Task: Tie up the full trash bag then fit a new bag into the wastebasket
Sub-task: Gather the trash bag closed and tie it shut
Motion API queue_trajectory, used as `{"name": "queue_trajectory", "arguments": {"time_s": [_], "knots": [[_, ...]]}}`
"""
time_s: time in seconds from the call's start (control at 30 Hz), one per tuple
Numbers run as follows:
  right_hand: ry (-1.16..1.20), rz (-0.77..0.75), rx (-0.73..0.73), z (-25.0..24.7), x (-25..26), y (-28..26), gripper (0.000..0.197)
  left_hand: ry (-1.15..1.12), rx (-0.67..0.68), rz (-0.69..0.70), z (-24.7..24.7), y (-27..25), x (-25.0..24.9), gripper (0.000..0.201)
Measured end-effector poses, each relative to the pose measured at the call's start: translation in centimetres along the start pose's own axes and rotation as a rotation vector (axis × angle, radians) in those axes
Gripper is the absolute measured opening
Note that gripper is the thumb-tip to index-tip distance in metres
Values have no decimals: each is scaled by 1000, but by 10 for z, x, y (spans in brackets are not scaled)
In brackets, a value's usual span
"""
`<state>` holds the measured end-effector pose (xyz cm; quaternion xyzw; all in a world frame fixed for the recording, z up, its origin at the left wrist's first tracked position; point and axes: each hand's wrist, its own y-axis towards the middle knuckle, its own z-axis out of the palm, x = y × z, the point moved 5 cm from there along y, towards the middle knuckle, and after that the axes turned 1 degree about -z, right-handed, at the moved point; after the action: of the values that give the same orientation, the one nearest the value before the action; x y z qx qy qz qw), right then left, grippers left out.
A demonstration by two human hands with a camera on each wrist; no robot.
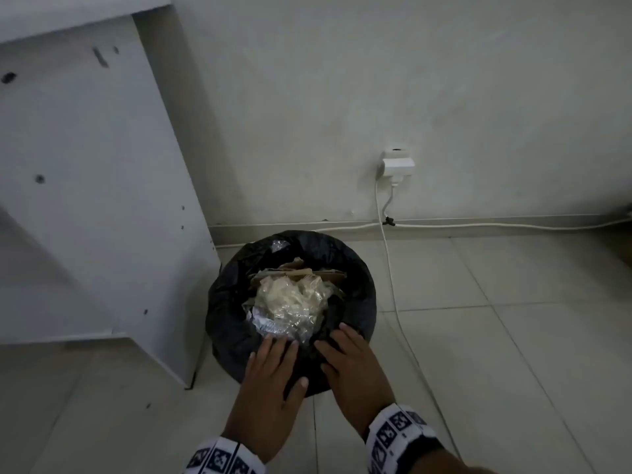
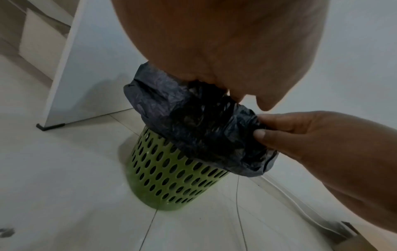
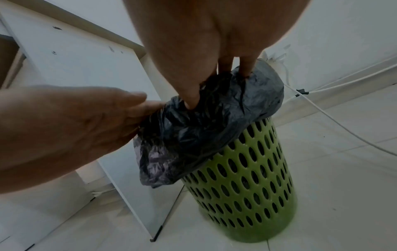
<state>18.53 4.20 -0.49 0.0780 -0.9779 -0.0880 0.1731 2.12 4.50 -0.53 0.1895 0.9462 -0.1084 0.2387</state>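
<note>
A green perforated wastebasket (image 2: 171, 173) (image 3: 247, 178) stands on the tiled floor. It is lined with a black trash bag (image 1: 229, 302) (image 2: 182, 118) (image 3: 193, 135) folded over its rim. Crumpled clear plastic, foil and cardboard (image 1: 294, 295) fill the bag. Both hands are at the near side of the rim. My left hand (image 1: 270, 371) (image 3: 86, 122) lies on the folded bag edge with fairly straight fingers. My right hand (image 1: 349, 364) (image 2: 290, 132) pinches the folded bag edge between thumb and fingers.
A white furniture panel (image 1: 102, 200) stands close to the basket's left side. A wall socket with a white adapter (image 1: 396, 164) sits behind on the right, and its white cable (image 1: 393, 285) trails over the floor just right of the basket.
</note>
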Motion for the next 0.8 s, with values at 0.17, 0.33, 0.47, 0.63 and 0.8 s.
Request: {"name": "queue_trajectory", "arguments": {"time_s": [0.17,0.33,0.47,0.63,0.8], "knots": [[47,80,9,-5,14,-1,39,116,13,21,2,0,4,78],[69,41,-8,-24,32,-13,38,234,-88,43,-11,-4,14,52],[299,199,-223,-30,25,-35,28,255,-234,91,-26,-4,21,38],[539,646,-471,-26,-7,-63,30,237,-304,71,-35,-5,22,32],[1116,1153,-433,12,-34,-79,57,118,-347,43,-34,12,7,49]]}}
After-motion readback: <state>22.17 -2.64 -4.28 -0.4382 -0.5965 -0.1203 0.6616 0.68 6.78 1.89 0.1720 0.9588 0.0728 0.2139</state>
